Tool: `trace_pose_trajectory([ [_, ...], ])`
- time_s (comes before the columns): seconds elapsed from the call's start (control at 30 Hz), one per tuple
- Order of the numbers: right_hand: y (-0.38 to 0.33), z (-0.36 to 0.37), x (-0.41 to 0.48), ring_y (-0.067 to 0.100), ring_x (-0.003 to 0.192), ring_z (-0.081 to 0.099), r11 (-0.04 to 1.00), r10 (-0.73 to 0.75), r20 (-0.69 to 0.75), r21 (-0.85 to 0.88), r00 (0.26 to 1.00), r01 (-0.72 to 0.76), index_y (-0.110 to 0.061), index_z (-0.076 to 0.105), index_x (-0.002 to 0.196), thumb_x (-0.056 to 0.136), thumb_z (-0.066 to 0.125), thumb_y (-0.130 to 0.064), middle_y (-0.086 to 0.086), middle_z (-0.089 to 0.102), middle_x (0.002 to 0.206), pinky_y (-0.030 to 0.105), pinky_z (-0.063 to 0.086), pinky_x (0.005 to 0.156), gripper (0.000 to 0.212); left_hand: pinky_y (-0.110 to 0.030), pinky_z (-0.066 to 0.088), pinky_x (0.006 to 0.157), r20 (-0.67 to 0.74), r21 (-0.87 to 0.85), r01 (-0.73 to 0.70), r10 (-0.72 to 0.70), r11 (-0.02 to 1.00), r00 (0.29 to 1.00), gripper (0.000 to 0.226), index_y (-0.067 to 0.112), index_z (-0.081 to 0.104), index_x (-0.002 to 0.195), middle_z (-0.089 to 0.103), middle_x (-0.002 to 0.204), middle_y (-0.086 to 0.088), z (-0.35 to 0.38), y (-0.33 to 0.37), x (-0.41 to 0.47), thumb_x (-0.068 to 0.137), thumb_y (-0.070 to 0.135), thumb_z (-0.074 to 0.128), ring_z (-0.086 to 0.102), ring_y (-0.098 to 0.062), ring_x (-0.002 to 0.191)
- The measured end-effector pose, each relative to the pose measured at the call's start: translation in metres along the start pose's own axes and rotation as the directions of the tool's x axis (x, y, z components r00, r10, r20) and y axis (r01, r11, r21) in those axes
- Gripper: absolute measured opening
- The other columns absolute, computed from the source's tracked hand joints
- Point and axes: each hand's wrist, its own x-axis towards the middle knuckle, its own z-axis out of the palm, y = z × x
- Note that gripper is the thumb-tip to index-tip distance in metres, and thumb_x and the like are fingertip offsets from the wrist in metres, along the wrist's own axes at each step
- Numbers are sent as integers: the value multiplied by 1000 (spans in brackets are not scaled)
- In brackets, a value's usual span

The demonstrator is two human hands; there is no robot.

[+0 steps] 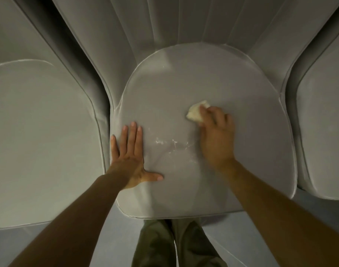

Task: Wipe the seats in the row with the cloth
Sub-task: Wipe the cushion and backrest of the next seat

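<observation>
No readable text, label or sign anywhere

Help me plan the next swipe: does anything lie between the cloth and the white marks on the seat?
Nothing visible. Bare seat separates the cloth, gripped by the right hand, from the white marks; the left hand rests flat farther left.

Grey middle seat (184, 83) fills frame ctr. On it: left hand (129, 157) flat at lower left, pale cloth (195, 112) right of ctr w/ right hand (215, 135) gripping it, white smears (170, 144) btwn hands.
</observation>
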Motion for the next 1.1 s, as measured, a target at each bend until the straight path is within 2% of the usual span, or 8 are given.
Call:
trace_pose_trajectory([
  [0.17, -47, 5, -43, 32, 75, 52, 992, -53, 85, 121, 995, 42, -13, 62, 116, 80, 54, -12, 9, 59, 113, 38, 47, 67, 36, -48, -27, 109, 12, 27, 32, -33, 999, 999, 141, 21, -61, 108, -68, 112, 5, -2, 6, -1, 58, 87, 52, -60, -20, 110],
  [0.27, -41, -9, -38, 30, 88, 49, 975, -27, 69, 224, 997, 11, -8, 63, 115, 81, 54, -11, 10, 55, 113, 40, 49, 75, 36, -47, -31, 105, 17, 27, 48, -49, 998, 999, 140, 22, -61, 107, -68, 111, 6, -5, 8, -2, 59, 85, 54, -60, -19, 109],
  [0.4, 5, -45, -34, 23, 107, 43, 925, 316, -38, 236, 948, -298, -9, 60, 118, 87, 50, -13, 12, 51, 119, 23, 31, 89, 33, -41, -39, 94, -1, 18, 57, -57, 998, 998, 141, 23, -60, 107, -67, 112, 7, -4, 9, -3, 61, 81, 60, -61, -16, 108],
  [0.5, 49, -60, -49, 34, 106, 46, 895, 431, -58, 154, 900, -418, -8, 58, 122, 91, 48, -19, 19, 49, 119, 33, 36, 90, 34, -41, -37, 97, -34, 8, 55, -55, 998, 998, 141, 23, -57, 112, -65, 116, 6, 0, 8, -3, 61, 79, 62, -60, -15, 110],
  [0.6, 41, -44, -67, 42, 93, 49, 898, 434, -70, 118, 898, -425, -2, 54, 127, 92, 44, -22, 25, 50, 110, 42, 40, 84, 41, -44, -30, 106, -72, 5, 42, -41, 999, 997, 140, 22, -54, 116, -61, 121, 4, 5, 6, -1, 60, 81, 60, -57, -17, 114],
  [0.83, -78, 8, -86, 25, 84, 38, 946, 293, -46, 161, 955, -282, -2, 62, 117, 87, 48, -18, 13, 50, 102, 37, 46, 70, 37, -43, -27, 109, -193, -2, 0, -1, 1000, 981, 141, 18, -46, 129, -43, 148, -2, 12, 5, -1, 59, 80, 60, -44, -16, 131],
  [0.97, -58, -14, -84, 25, 94, 45, 931, 210, 33, 298, 977, -211, -3, 60, 120, 88, 43, -23, 18, 54, 105, 37, 46, 79, 41, -37, -28, 108, -278, -30, -72, 61, 997, 959, 143, 13, -32, 142, -34, 154, -4, 19, 6, -11, 55, 88, 53, -36, -17, 138],
  [1.1, 8, -51, -89, 30, 96, 51, 878, 386, -45, 324, 921, -353, -13, 56, 122, 90, 44, -28, 19, 50, 113, 37, 45, 86, 38, -35, -32, 105, -299, -13, -119, 110, 993, 948, 137, 16, -37, 136, -33, 154, -6, 41, 23, -23, 55, 95, 41, -40, -11, 132],
])
